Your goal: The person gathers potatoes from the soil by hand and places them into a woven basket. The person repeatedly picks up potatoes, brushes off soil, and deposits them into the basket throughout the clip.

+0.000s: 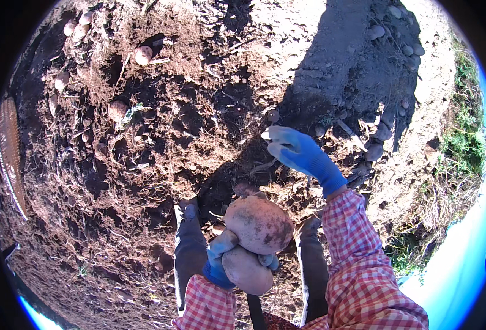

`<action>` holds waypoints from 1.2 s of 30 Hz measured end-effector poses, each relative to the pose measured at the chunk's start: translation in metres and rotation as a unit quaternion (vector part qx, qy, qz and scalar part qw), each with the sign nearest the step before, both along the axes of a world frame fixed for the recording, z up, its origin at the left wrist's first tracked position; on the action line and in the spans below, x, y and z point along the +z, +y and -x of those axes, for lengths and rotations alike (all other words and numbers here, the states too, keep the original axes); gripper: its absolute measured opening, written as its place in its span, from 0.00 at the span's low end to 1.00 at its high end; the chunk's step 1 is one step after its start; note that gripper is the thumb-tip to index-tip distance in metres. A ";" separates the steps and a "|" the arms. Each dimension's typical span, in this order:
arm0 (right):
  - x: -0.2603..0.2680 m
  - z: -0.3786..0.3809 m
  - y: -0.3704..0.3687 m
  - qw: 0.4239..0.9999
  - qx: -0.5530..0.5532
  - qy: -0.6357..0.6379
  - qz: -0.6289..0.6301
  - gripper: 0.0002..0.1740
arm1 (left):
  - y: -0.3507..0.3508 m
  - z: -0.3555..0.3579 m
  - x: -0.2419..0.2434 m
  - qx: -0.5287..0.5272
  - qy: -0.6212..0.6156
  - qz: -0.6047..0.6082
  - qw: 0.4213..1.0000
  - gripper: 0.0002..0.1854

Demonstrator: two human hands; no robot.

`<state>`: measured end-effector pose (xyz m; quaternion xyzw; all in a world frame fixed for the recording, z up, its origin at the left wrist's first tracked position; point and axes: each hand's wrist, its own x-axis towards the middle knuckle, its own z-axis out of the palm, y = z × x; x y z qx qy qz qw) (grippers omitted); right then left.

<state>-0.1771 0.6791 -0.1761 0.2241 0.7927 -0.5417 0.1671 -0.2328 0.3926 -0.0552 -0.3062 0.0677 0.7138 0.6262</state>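
Observation:
My left hand [218, 247], in a blue work glove, grips two potatoes close to my body. The larger, soil-stained potato [259, 225] rests above the smaller, paler potato [247, 270], and the glove's fingers wrap around them. Farther forward and to the right, my right hand [294, 150], also gloved in blue, hovers over the dug soil [226, 144]. Its thumb and fingers are apart, with nothing visible between them. Just beyond its fingertips, a small potato [273, 116] lies partly in shadow.
Loose potatoes lie on the left, including one potato [143, 55] and another potato [117, 110] beside a green sprig. More potatoes [374, 152] sit in shade on the right. Grass [461, 136] borders the soil. My trouser legs [190, 251] flank my left hand.

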 end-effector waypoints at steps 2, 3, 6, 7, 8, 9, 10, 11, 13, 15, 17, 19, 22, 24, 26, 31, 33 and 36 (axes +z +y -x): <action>-0.004 -0.019 0.060 0.953 -0.284 0.047 -0.094 0.26 | 0.004 -0.001 0.001 0.003 0.015 -0.042 0.999 0.38; -0.012 -0.019 0.095 0.906 -0.325 0.046 -0.268 0.30 | 0.004 -0.003 0.000 0.017 0.028 -0.073 0.997 0.38; -0.068 0.018 0.140 0.882 -0.465 0.078 -0.014 0.28 | 0.001 -0.012 -0.009 0.010 0.034 -0.061 0.998 0.37; -0.086 0.041 0.139 0.896 -0.427 0.122 -0.022 0.27 | -0.001 -0.014 -0.013 0.001 0.032 -0.070 0.997 0.37; -0.102 0.068 0.133 0.901 -0.425 0.061 -0.054 0.24 | -0.002 -0.016 -0.015 -0.005 0.027 -0.088 0.996 0.37; -0.117 0.100 0.112 0.906 -0.418 0.060 -0.006 0.24 | -0.002 -0.016 -0.019 -0.015 0.032 -0.084 0.996 0.37; -0.127 0.131 0.091 0.936 -0.345 0.071 -0.003 0.24 | -0.002 -0.016 -0.020 -0.024 0.033 -0.087 0.995 0.38; -0.132 0.149 0.062 0.946 -0.294 0.122 -0.058 0.26 | -0.001 -0.015 -0.020 -0.035 0.037 -0.065 0.997 0.38; -0.129 0.161 0.005 0.938 -0.208 0.071 -0.267 0.30 | 0.005 -0.012 -0.015 -0.057 0.053 0.001 0.997 0.39; -0.115 0.126 -0.026 0.938 -0.097 0.117 -0.312 0.30 | 0.011 -0.009 -0.007 -0.072 0.058 0.031 0.995 0.40; -0.092 0.055 -0.043 0.959 0.087 0.081 -0.256 0.26 | 0.018 -0.006 -0.004 -0.096 0.040 0.011 0.994 0.41; -0.060 -0.037 -0.035 0.965 0.061 0.210 -0.143 0.19 | 0.023 -0.007 -0.002 -0.102 0.038 0.052 0.993 0.43; -0.014 -0.170 0.031 0.979 -0.186 0.047 -0.075 0.18 | 0.025 -0.015 -0.009 -0.092 0.067 0.021 0.993 0.45; -0.001 -0.242 0.094 0.913 -0.264 -0.023 -0.310 0.18 | 0.025 -0.024 -0.016 -0.082 -0.014 -0.011 0.997 0.46; -0.014 -0.296 0.154 0.846 -0.338 -0.218 -0.349 0.28 | 0.025 -0.037 -0.023 -0.120 -0.022 -0.033 0.992 0.47; -0.129 -0.343 0.222 0.788 -0.384 -0.339 -0.342 0.46 | 0.032 -0.076 -0.016 -0.151 -0.016 0.059 0.987 0.46; -0.143 -0.351 0.222 0.813 -0.386 -0.278 -0.334 0.51 | 0.043 -0.093 -0.013 -0.172 -0.008 0.074 0.982 0.46; -0.111 -0.354 0.192 0.848 -0.529 0.024 -0.042 0.37 | 0.063 -0.121 -0.004 -0.175 -0.036 0.132 0.975 0.47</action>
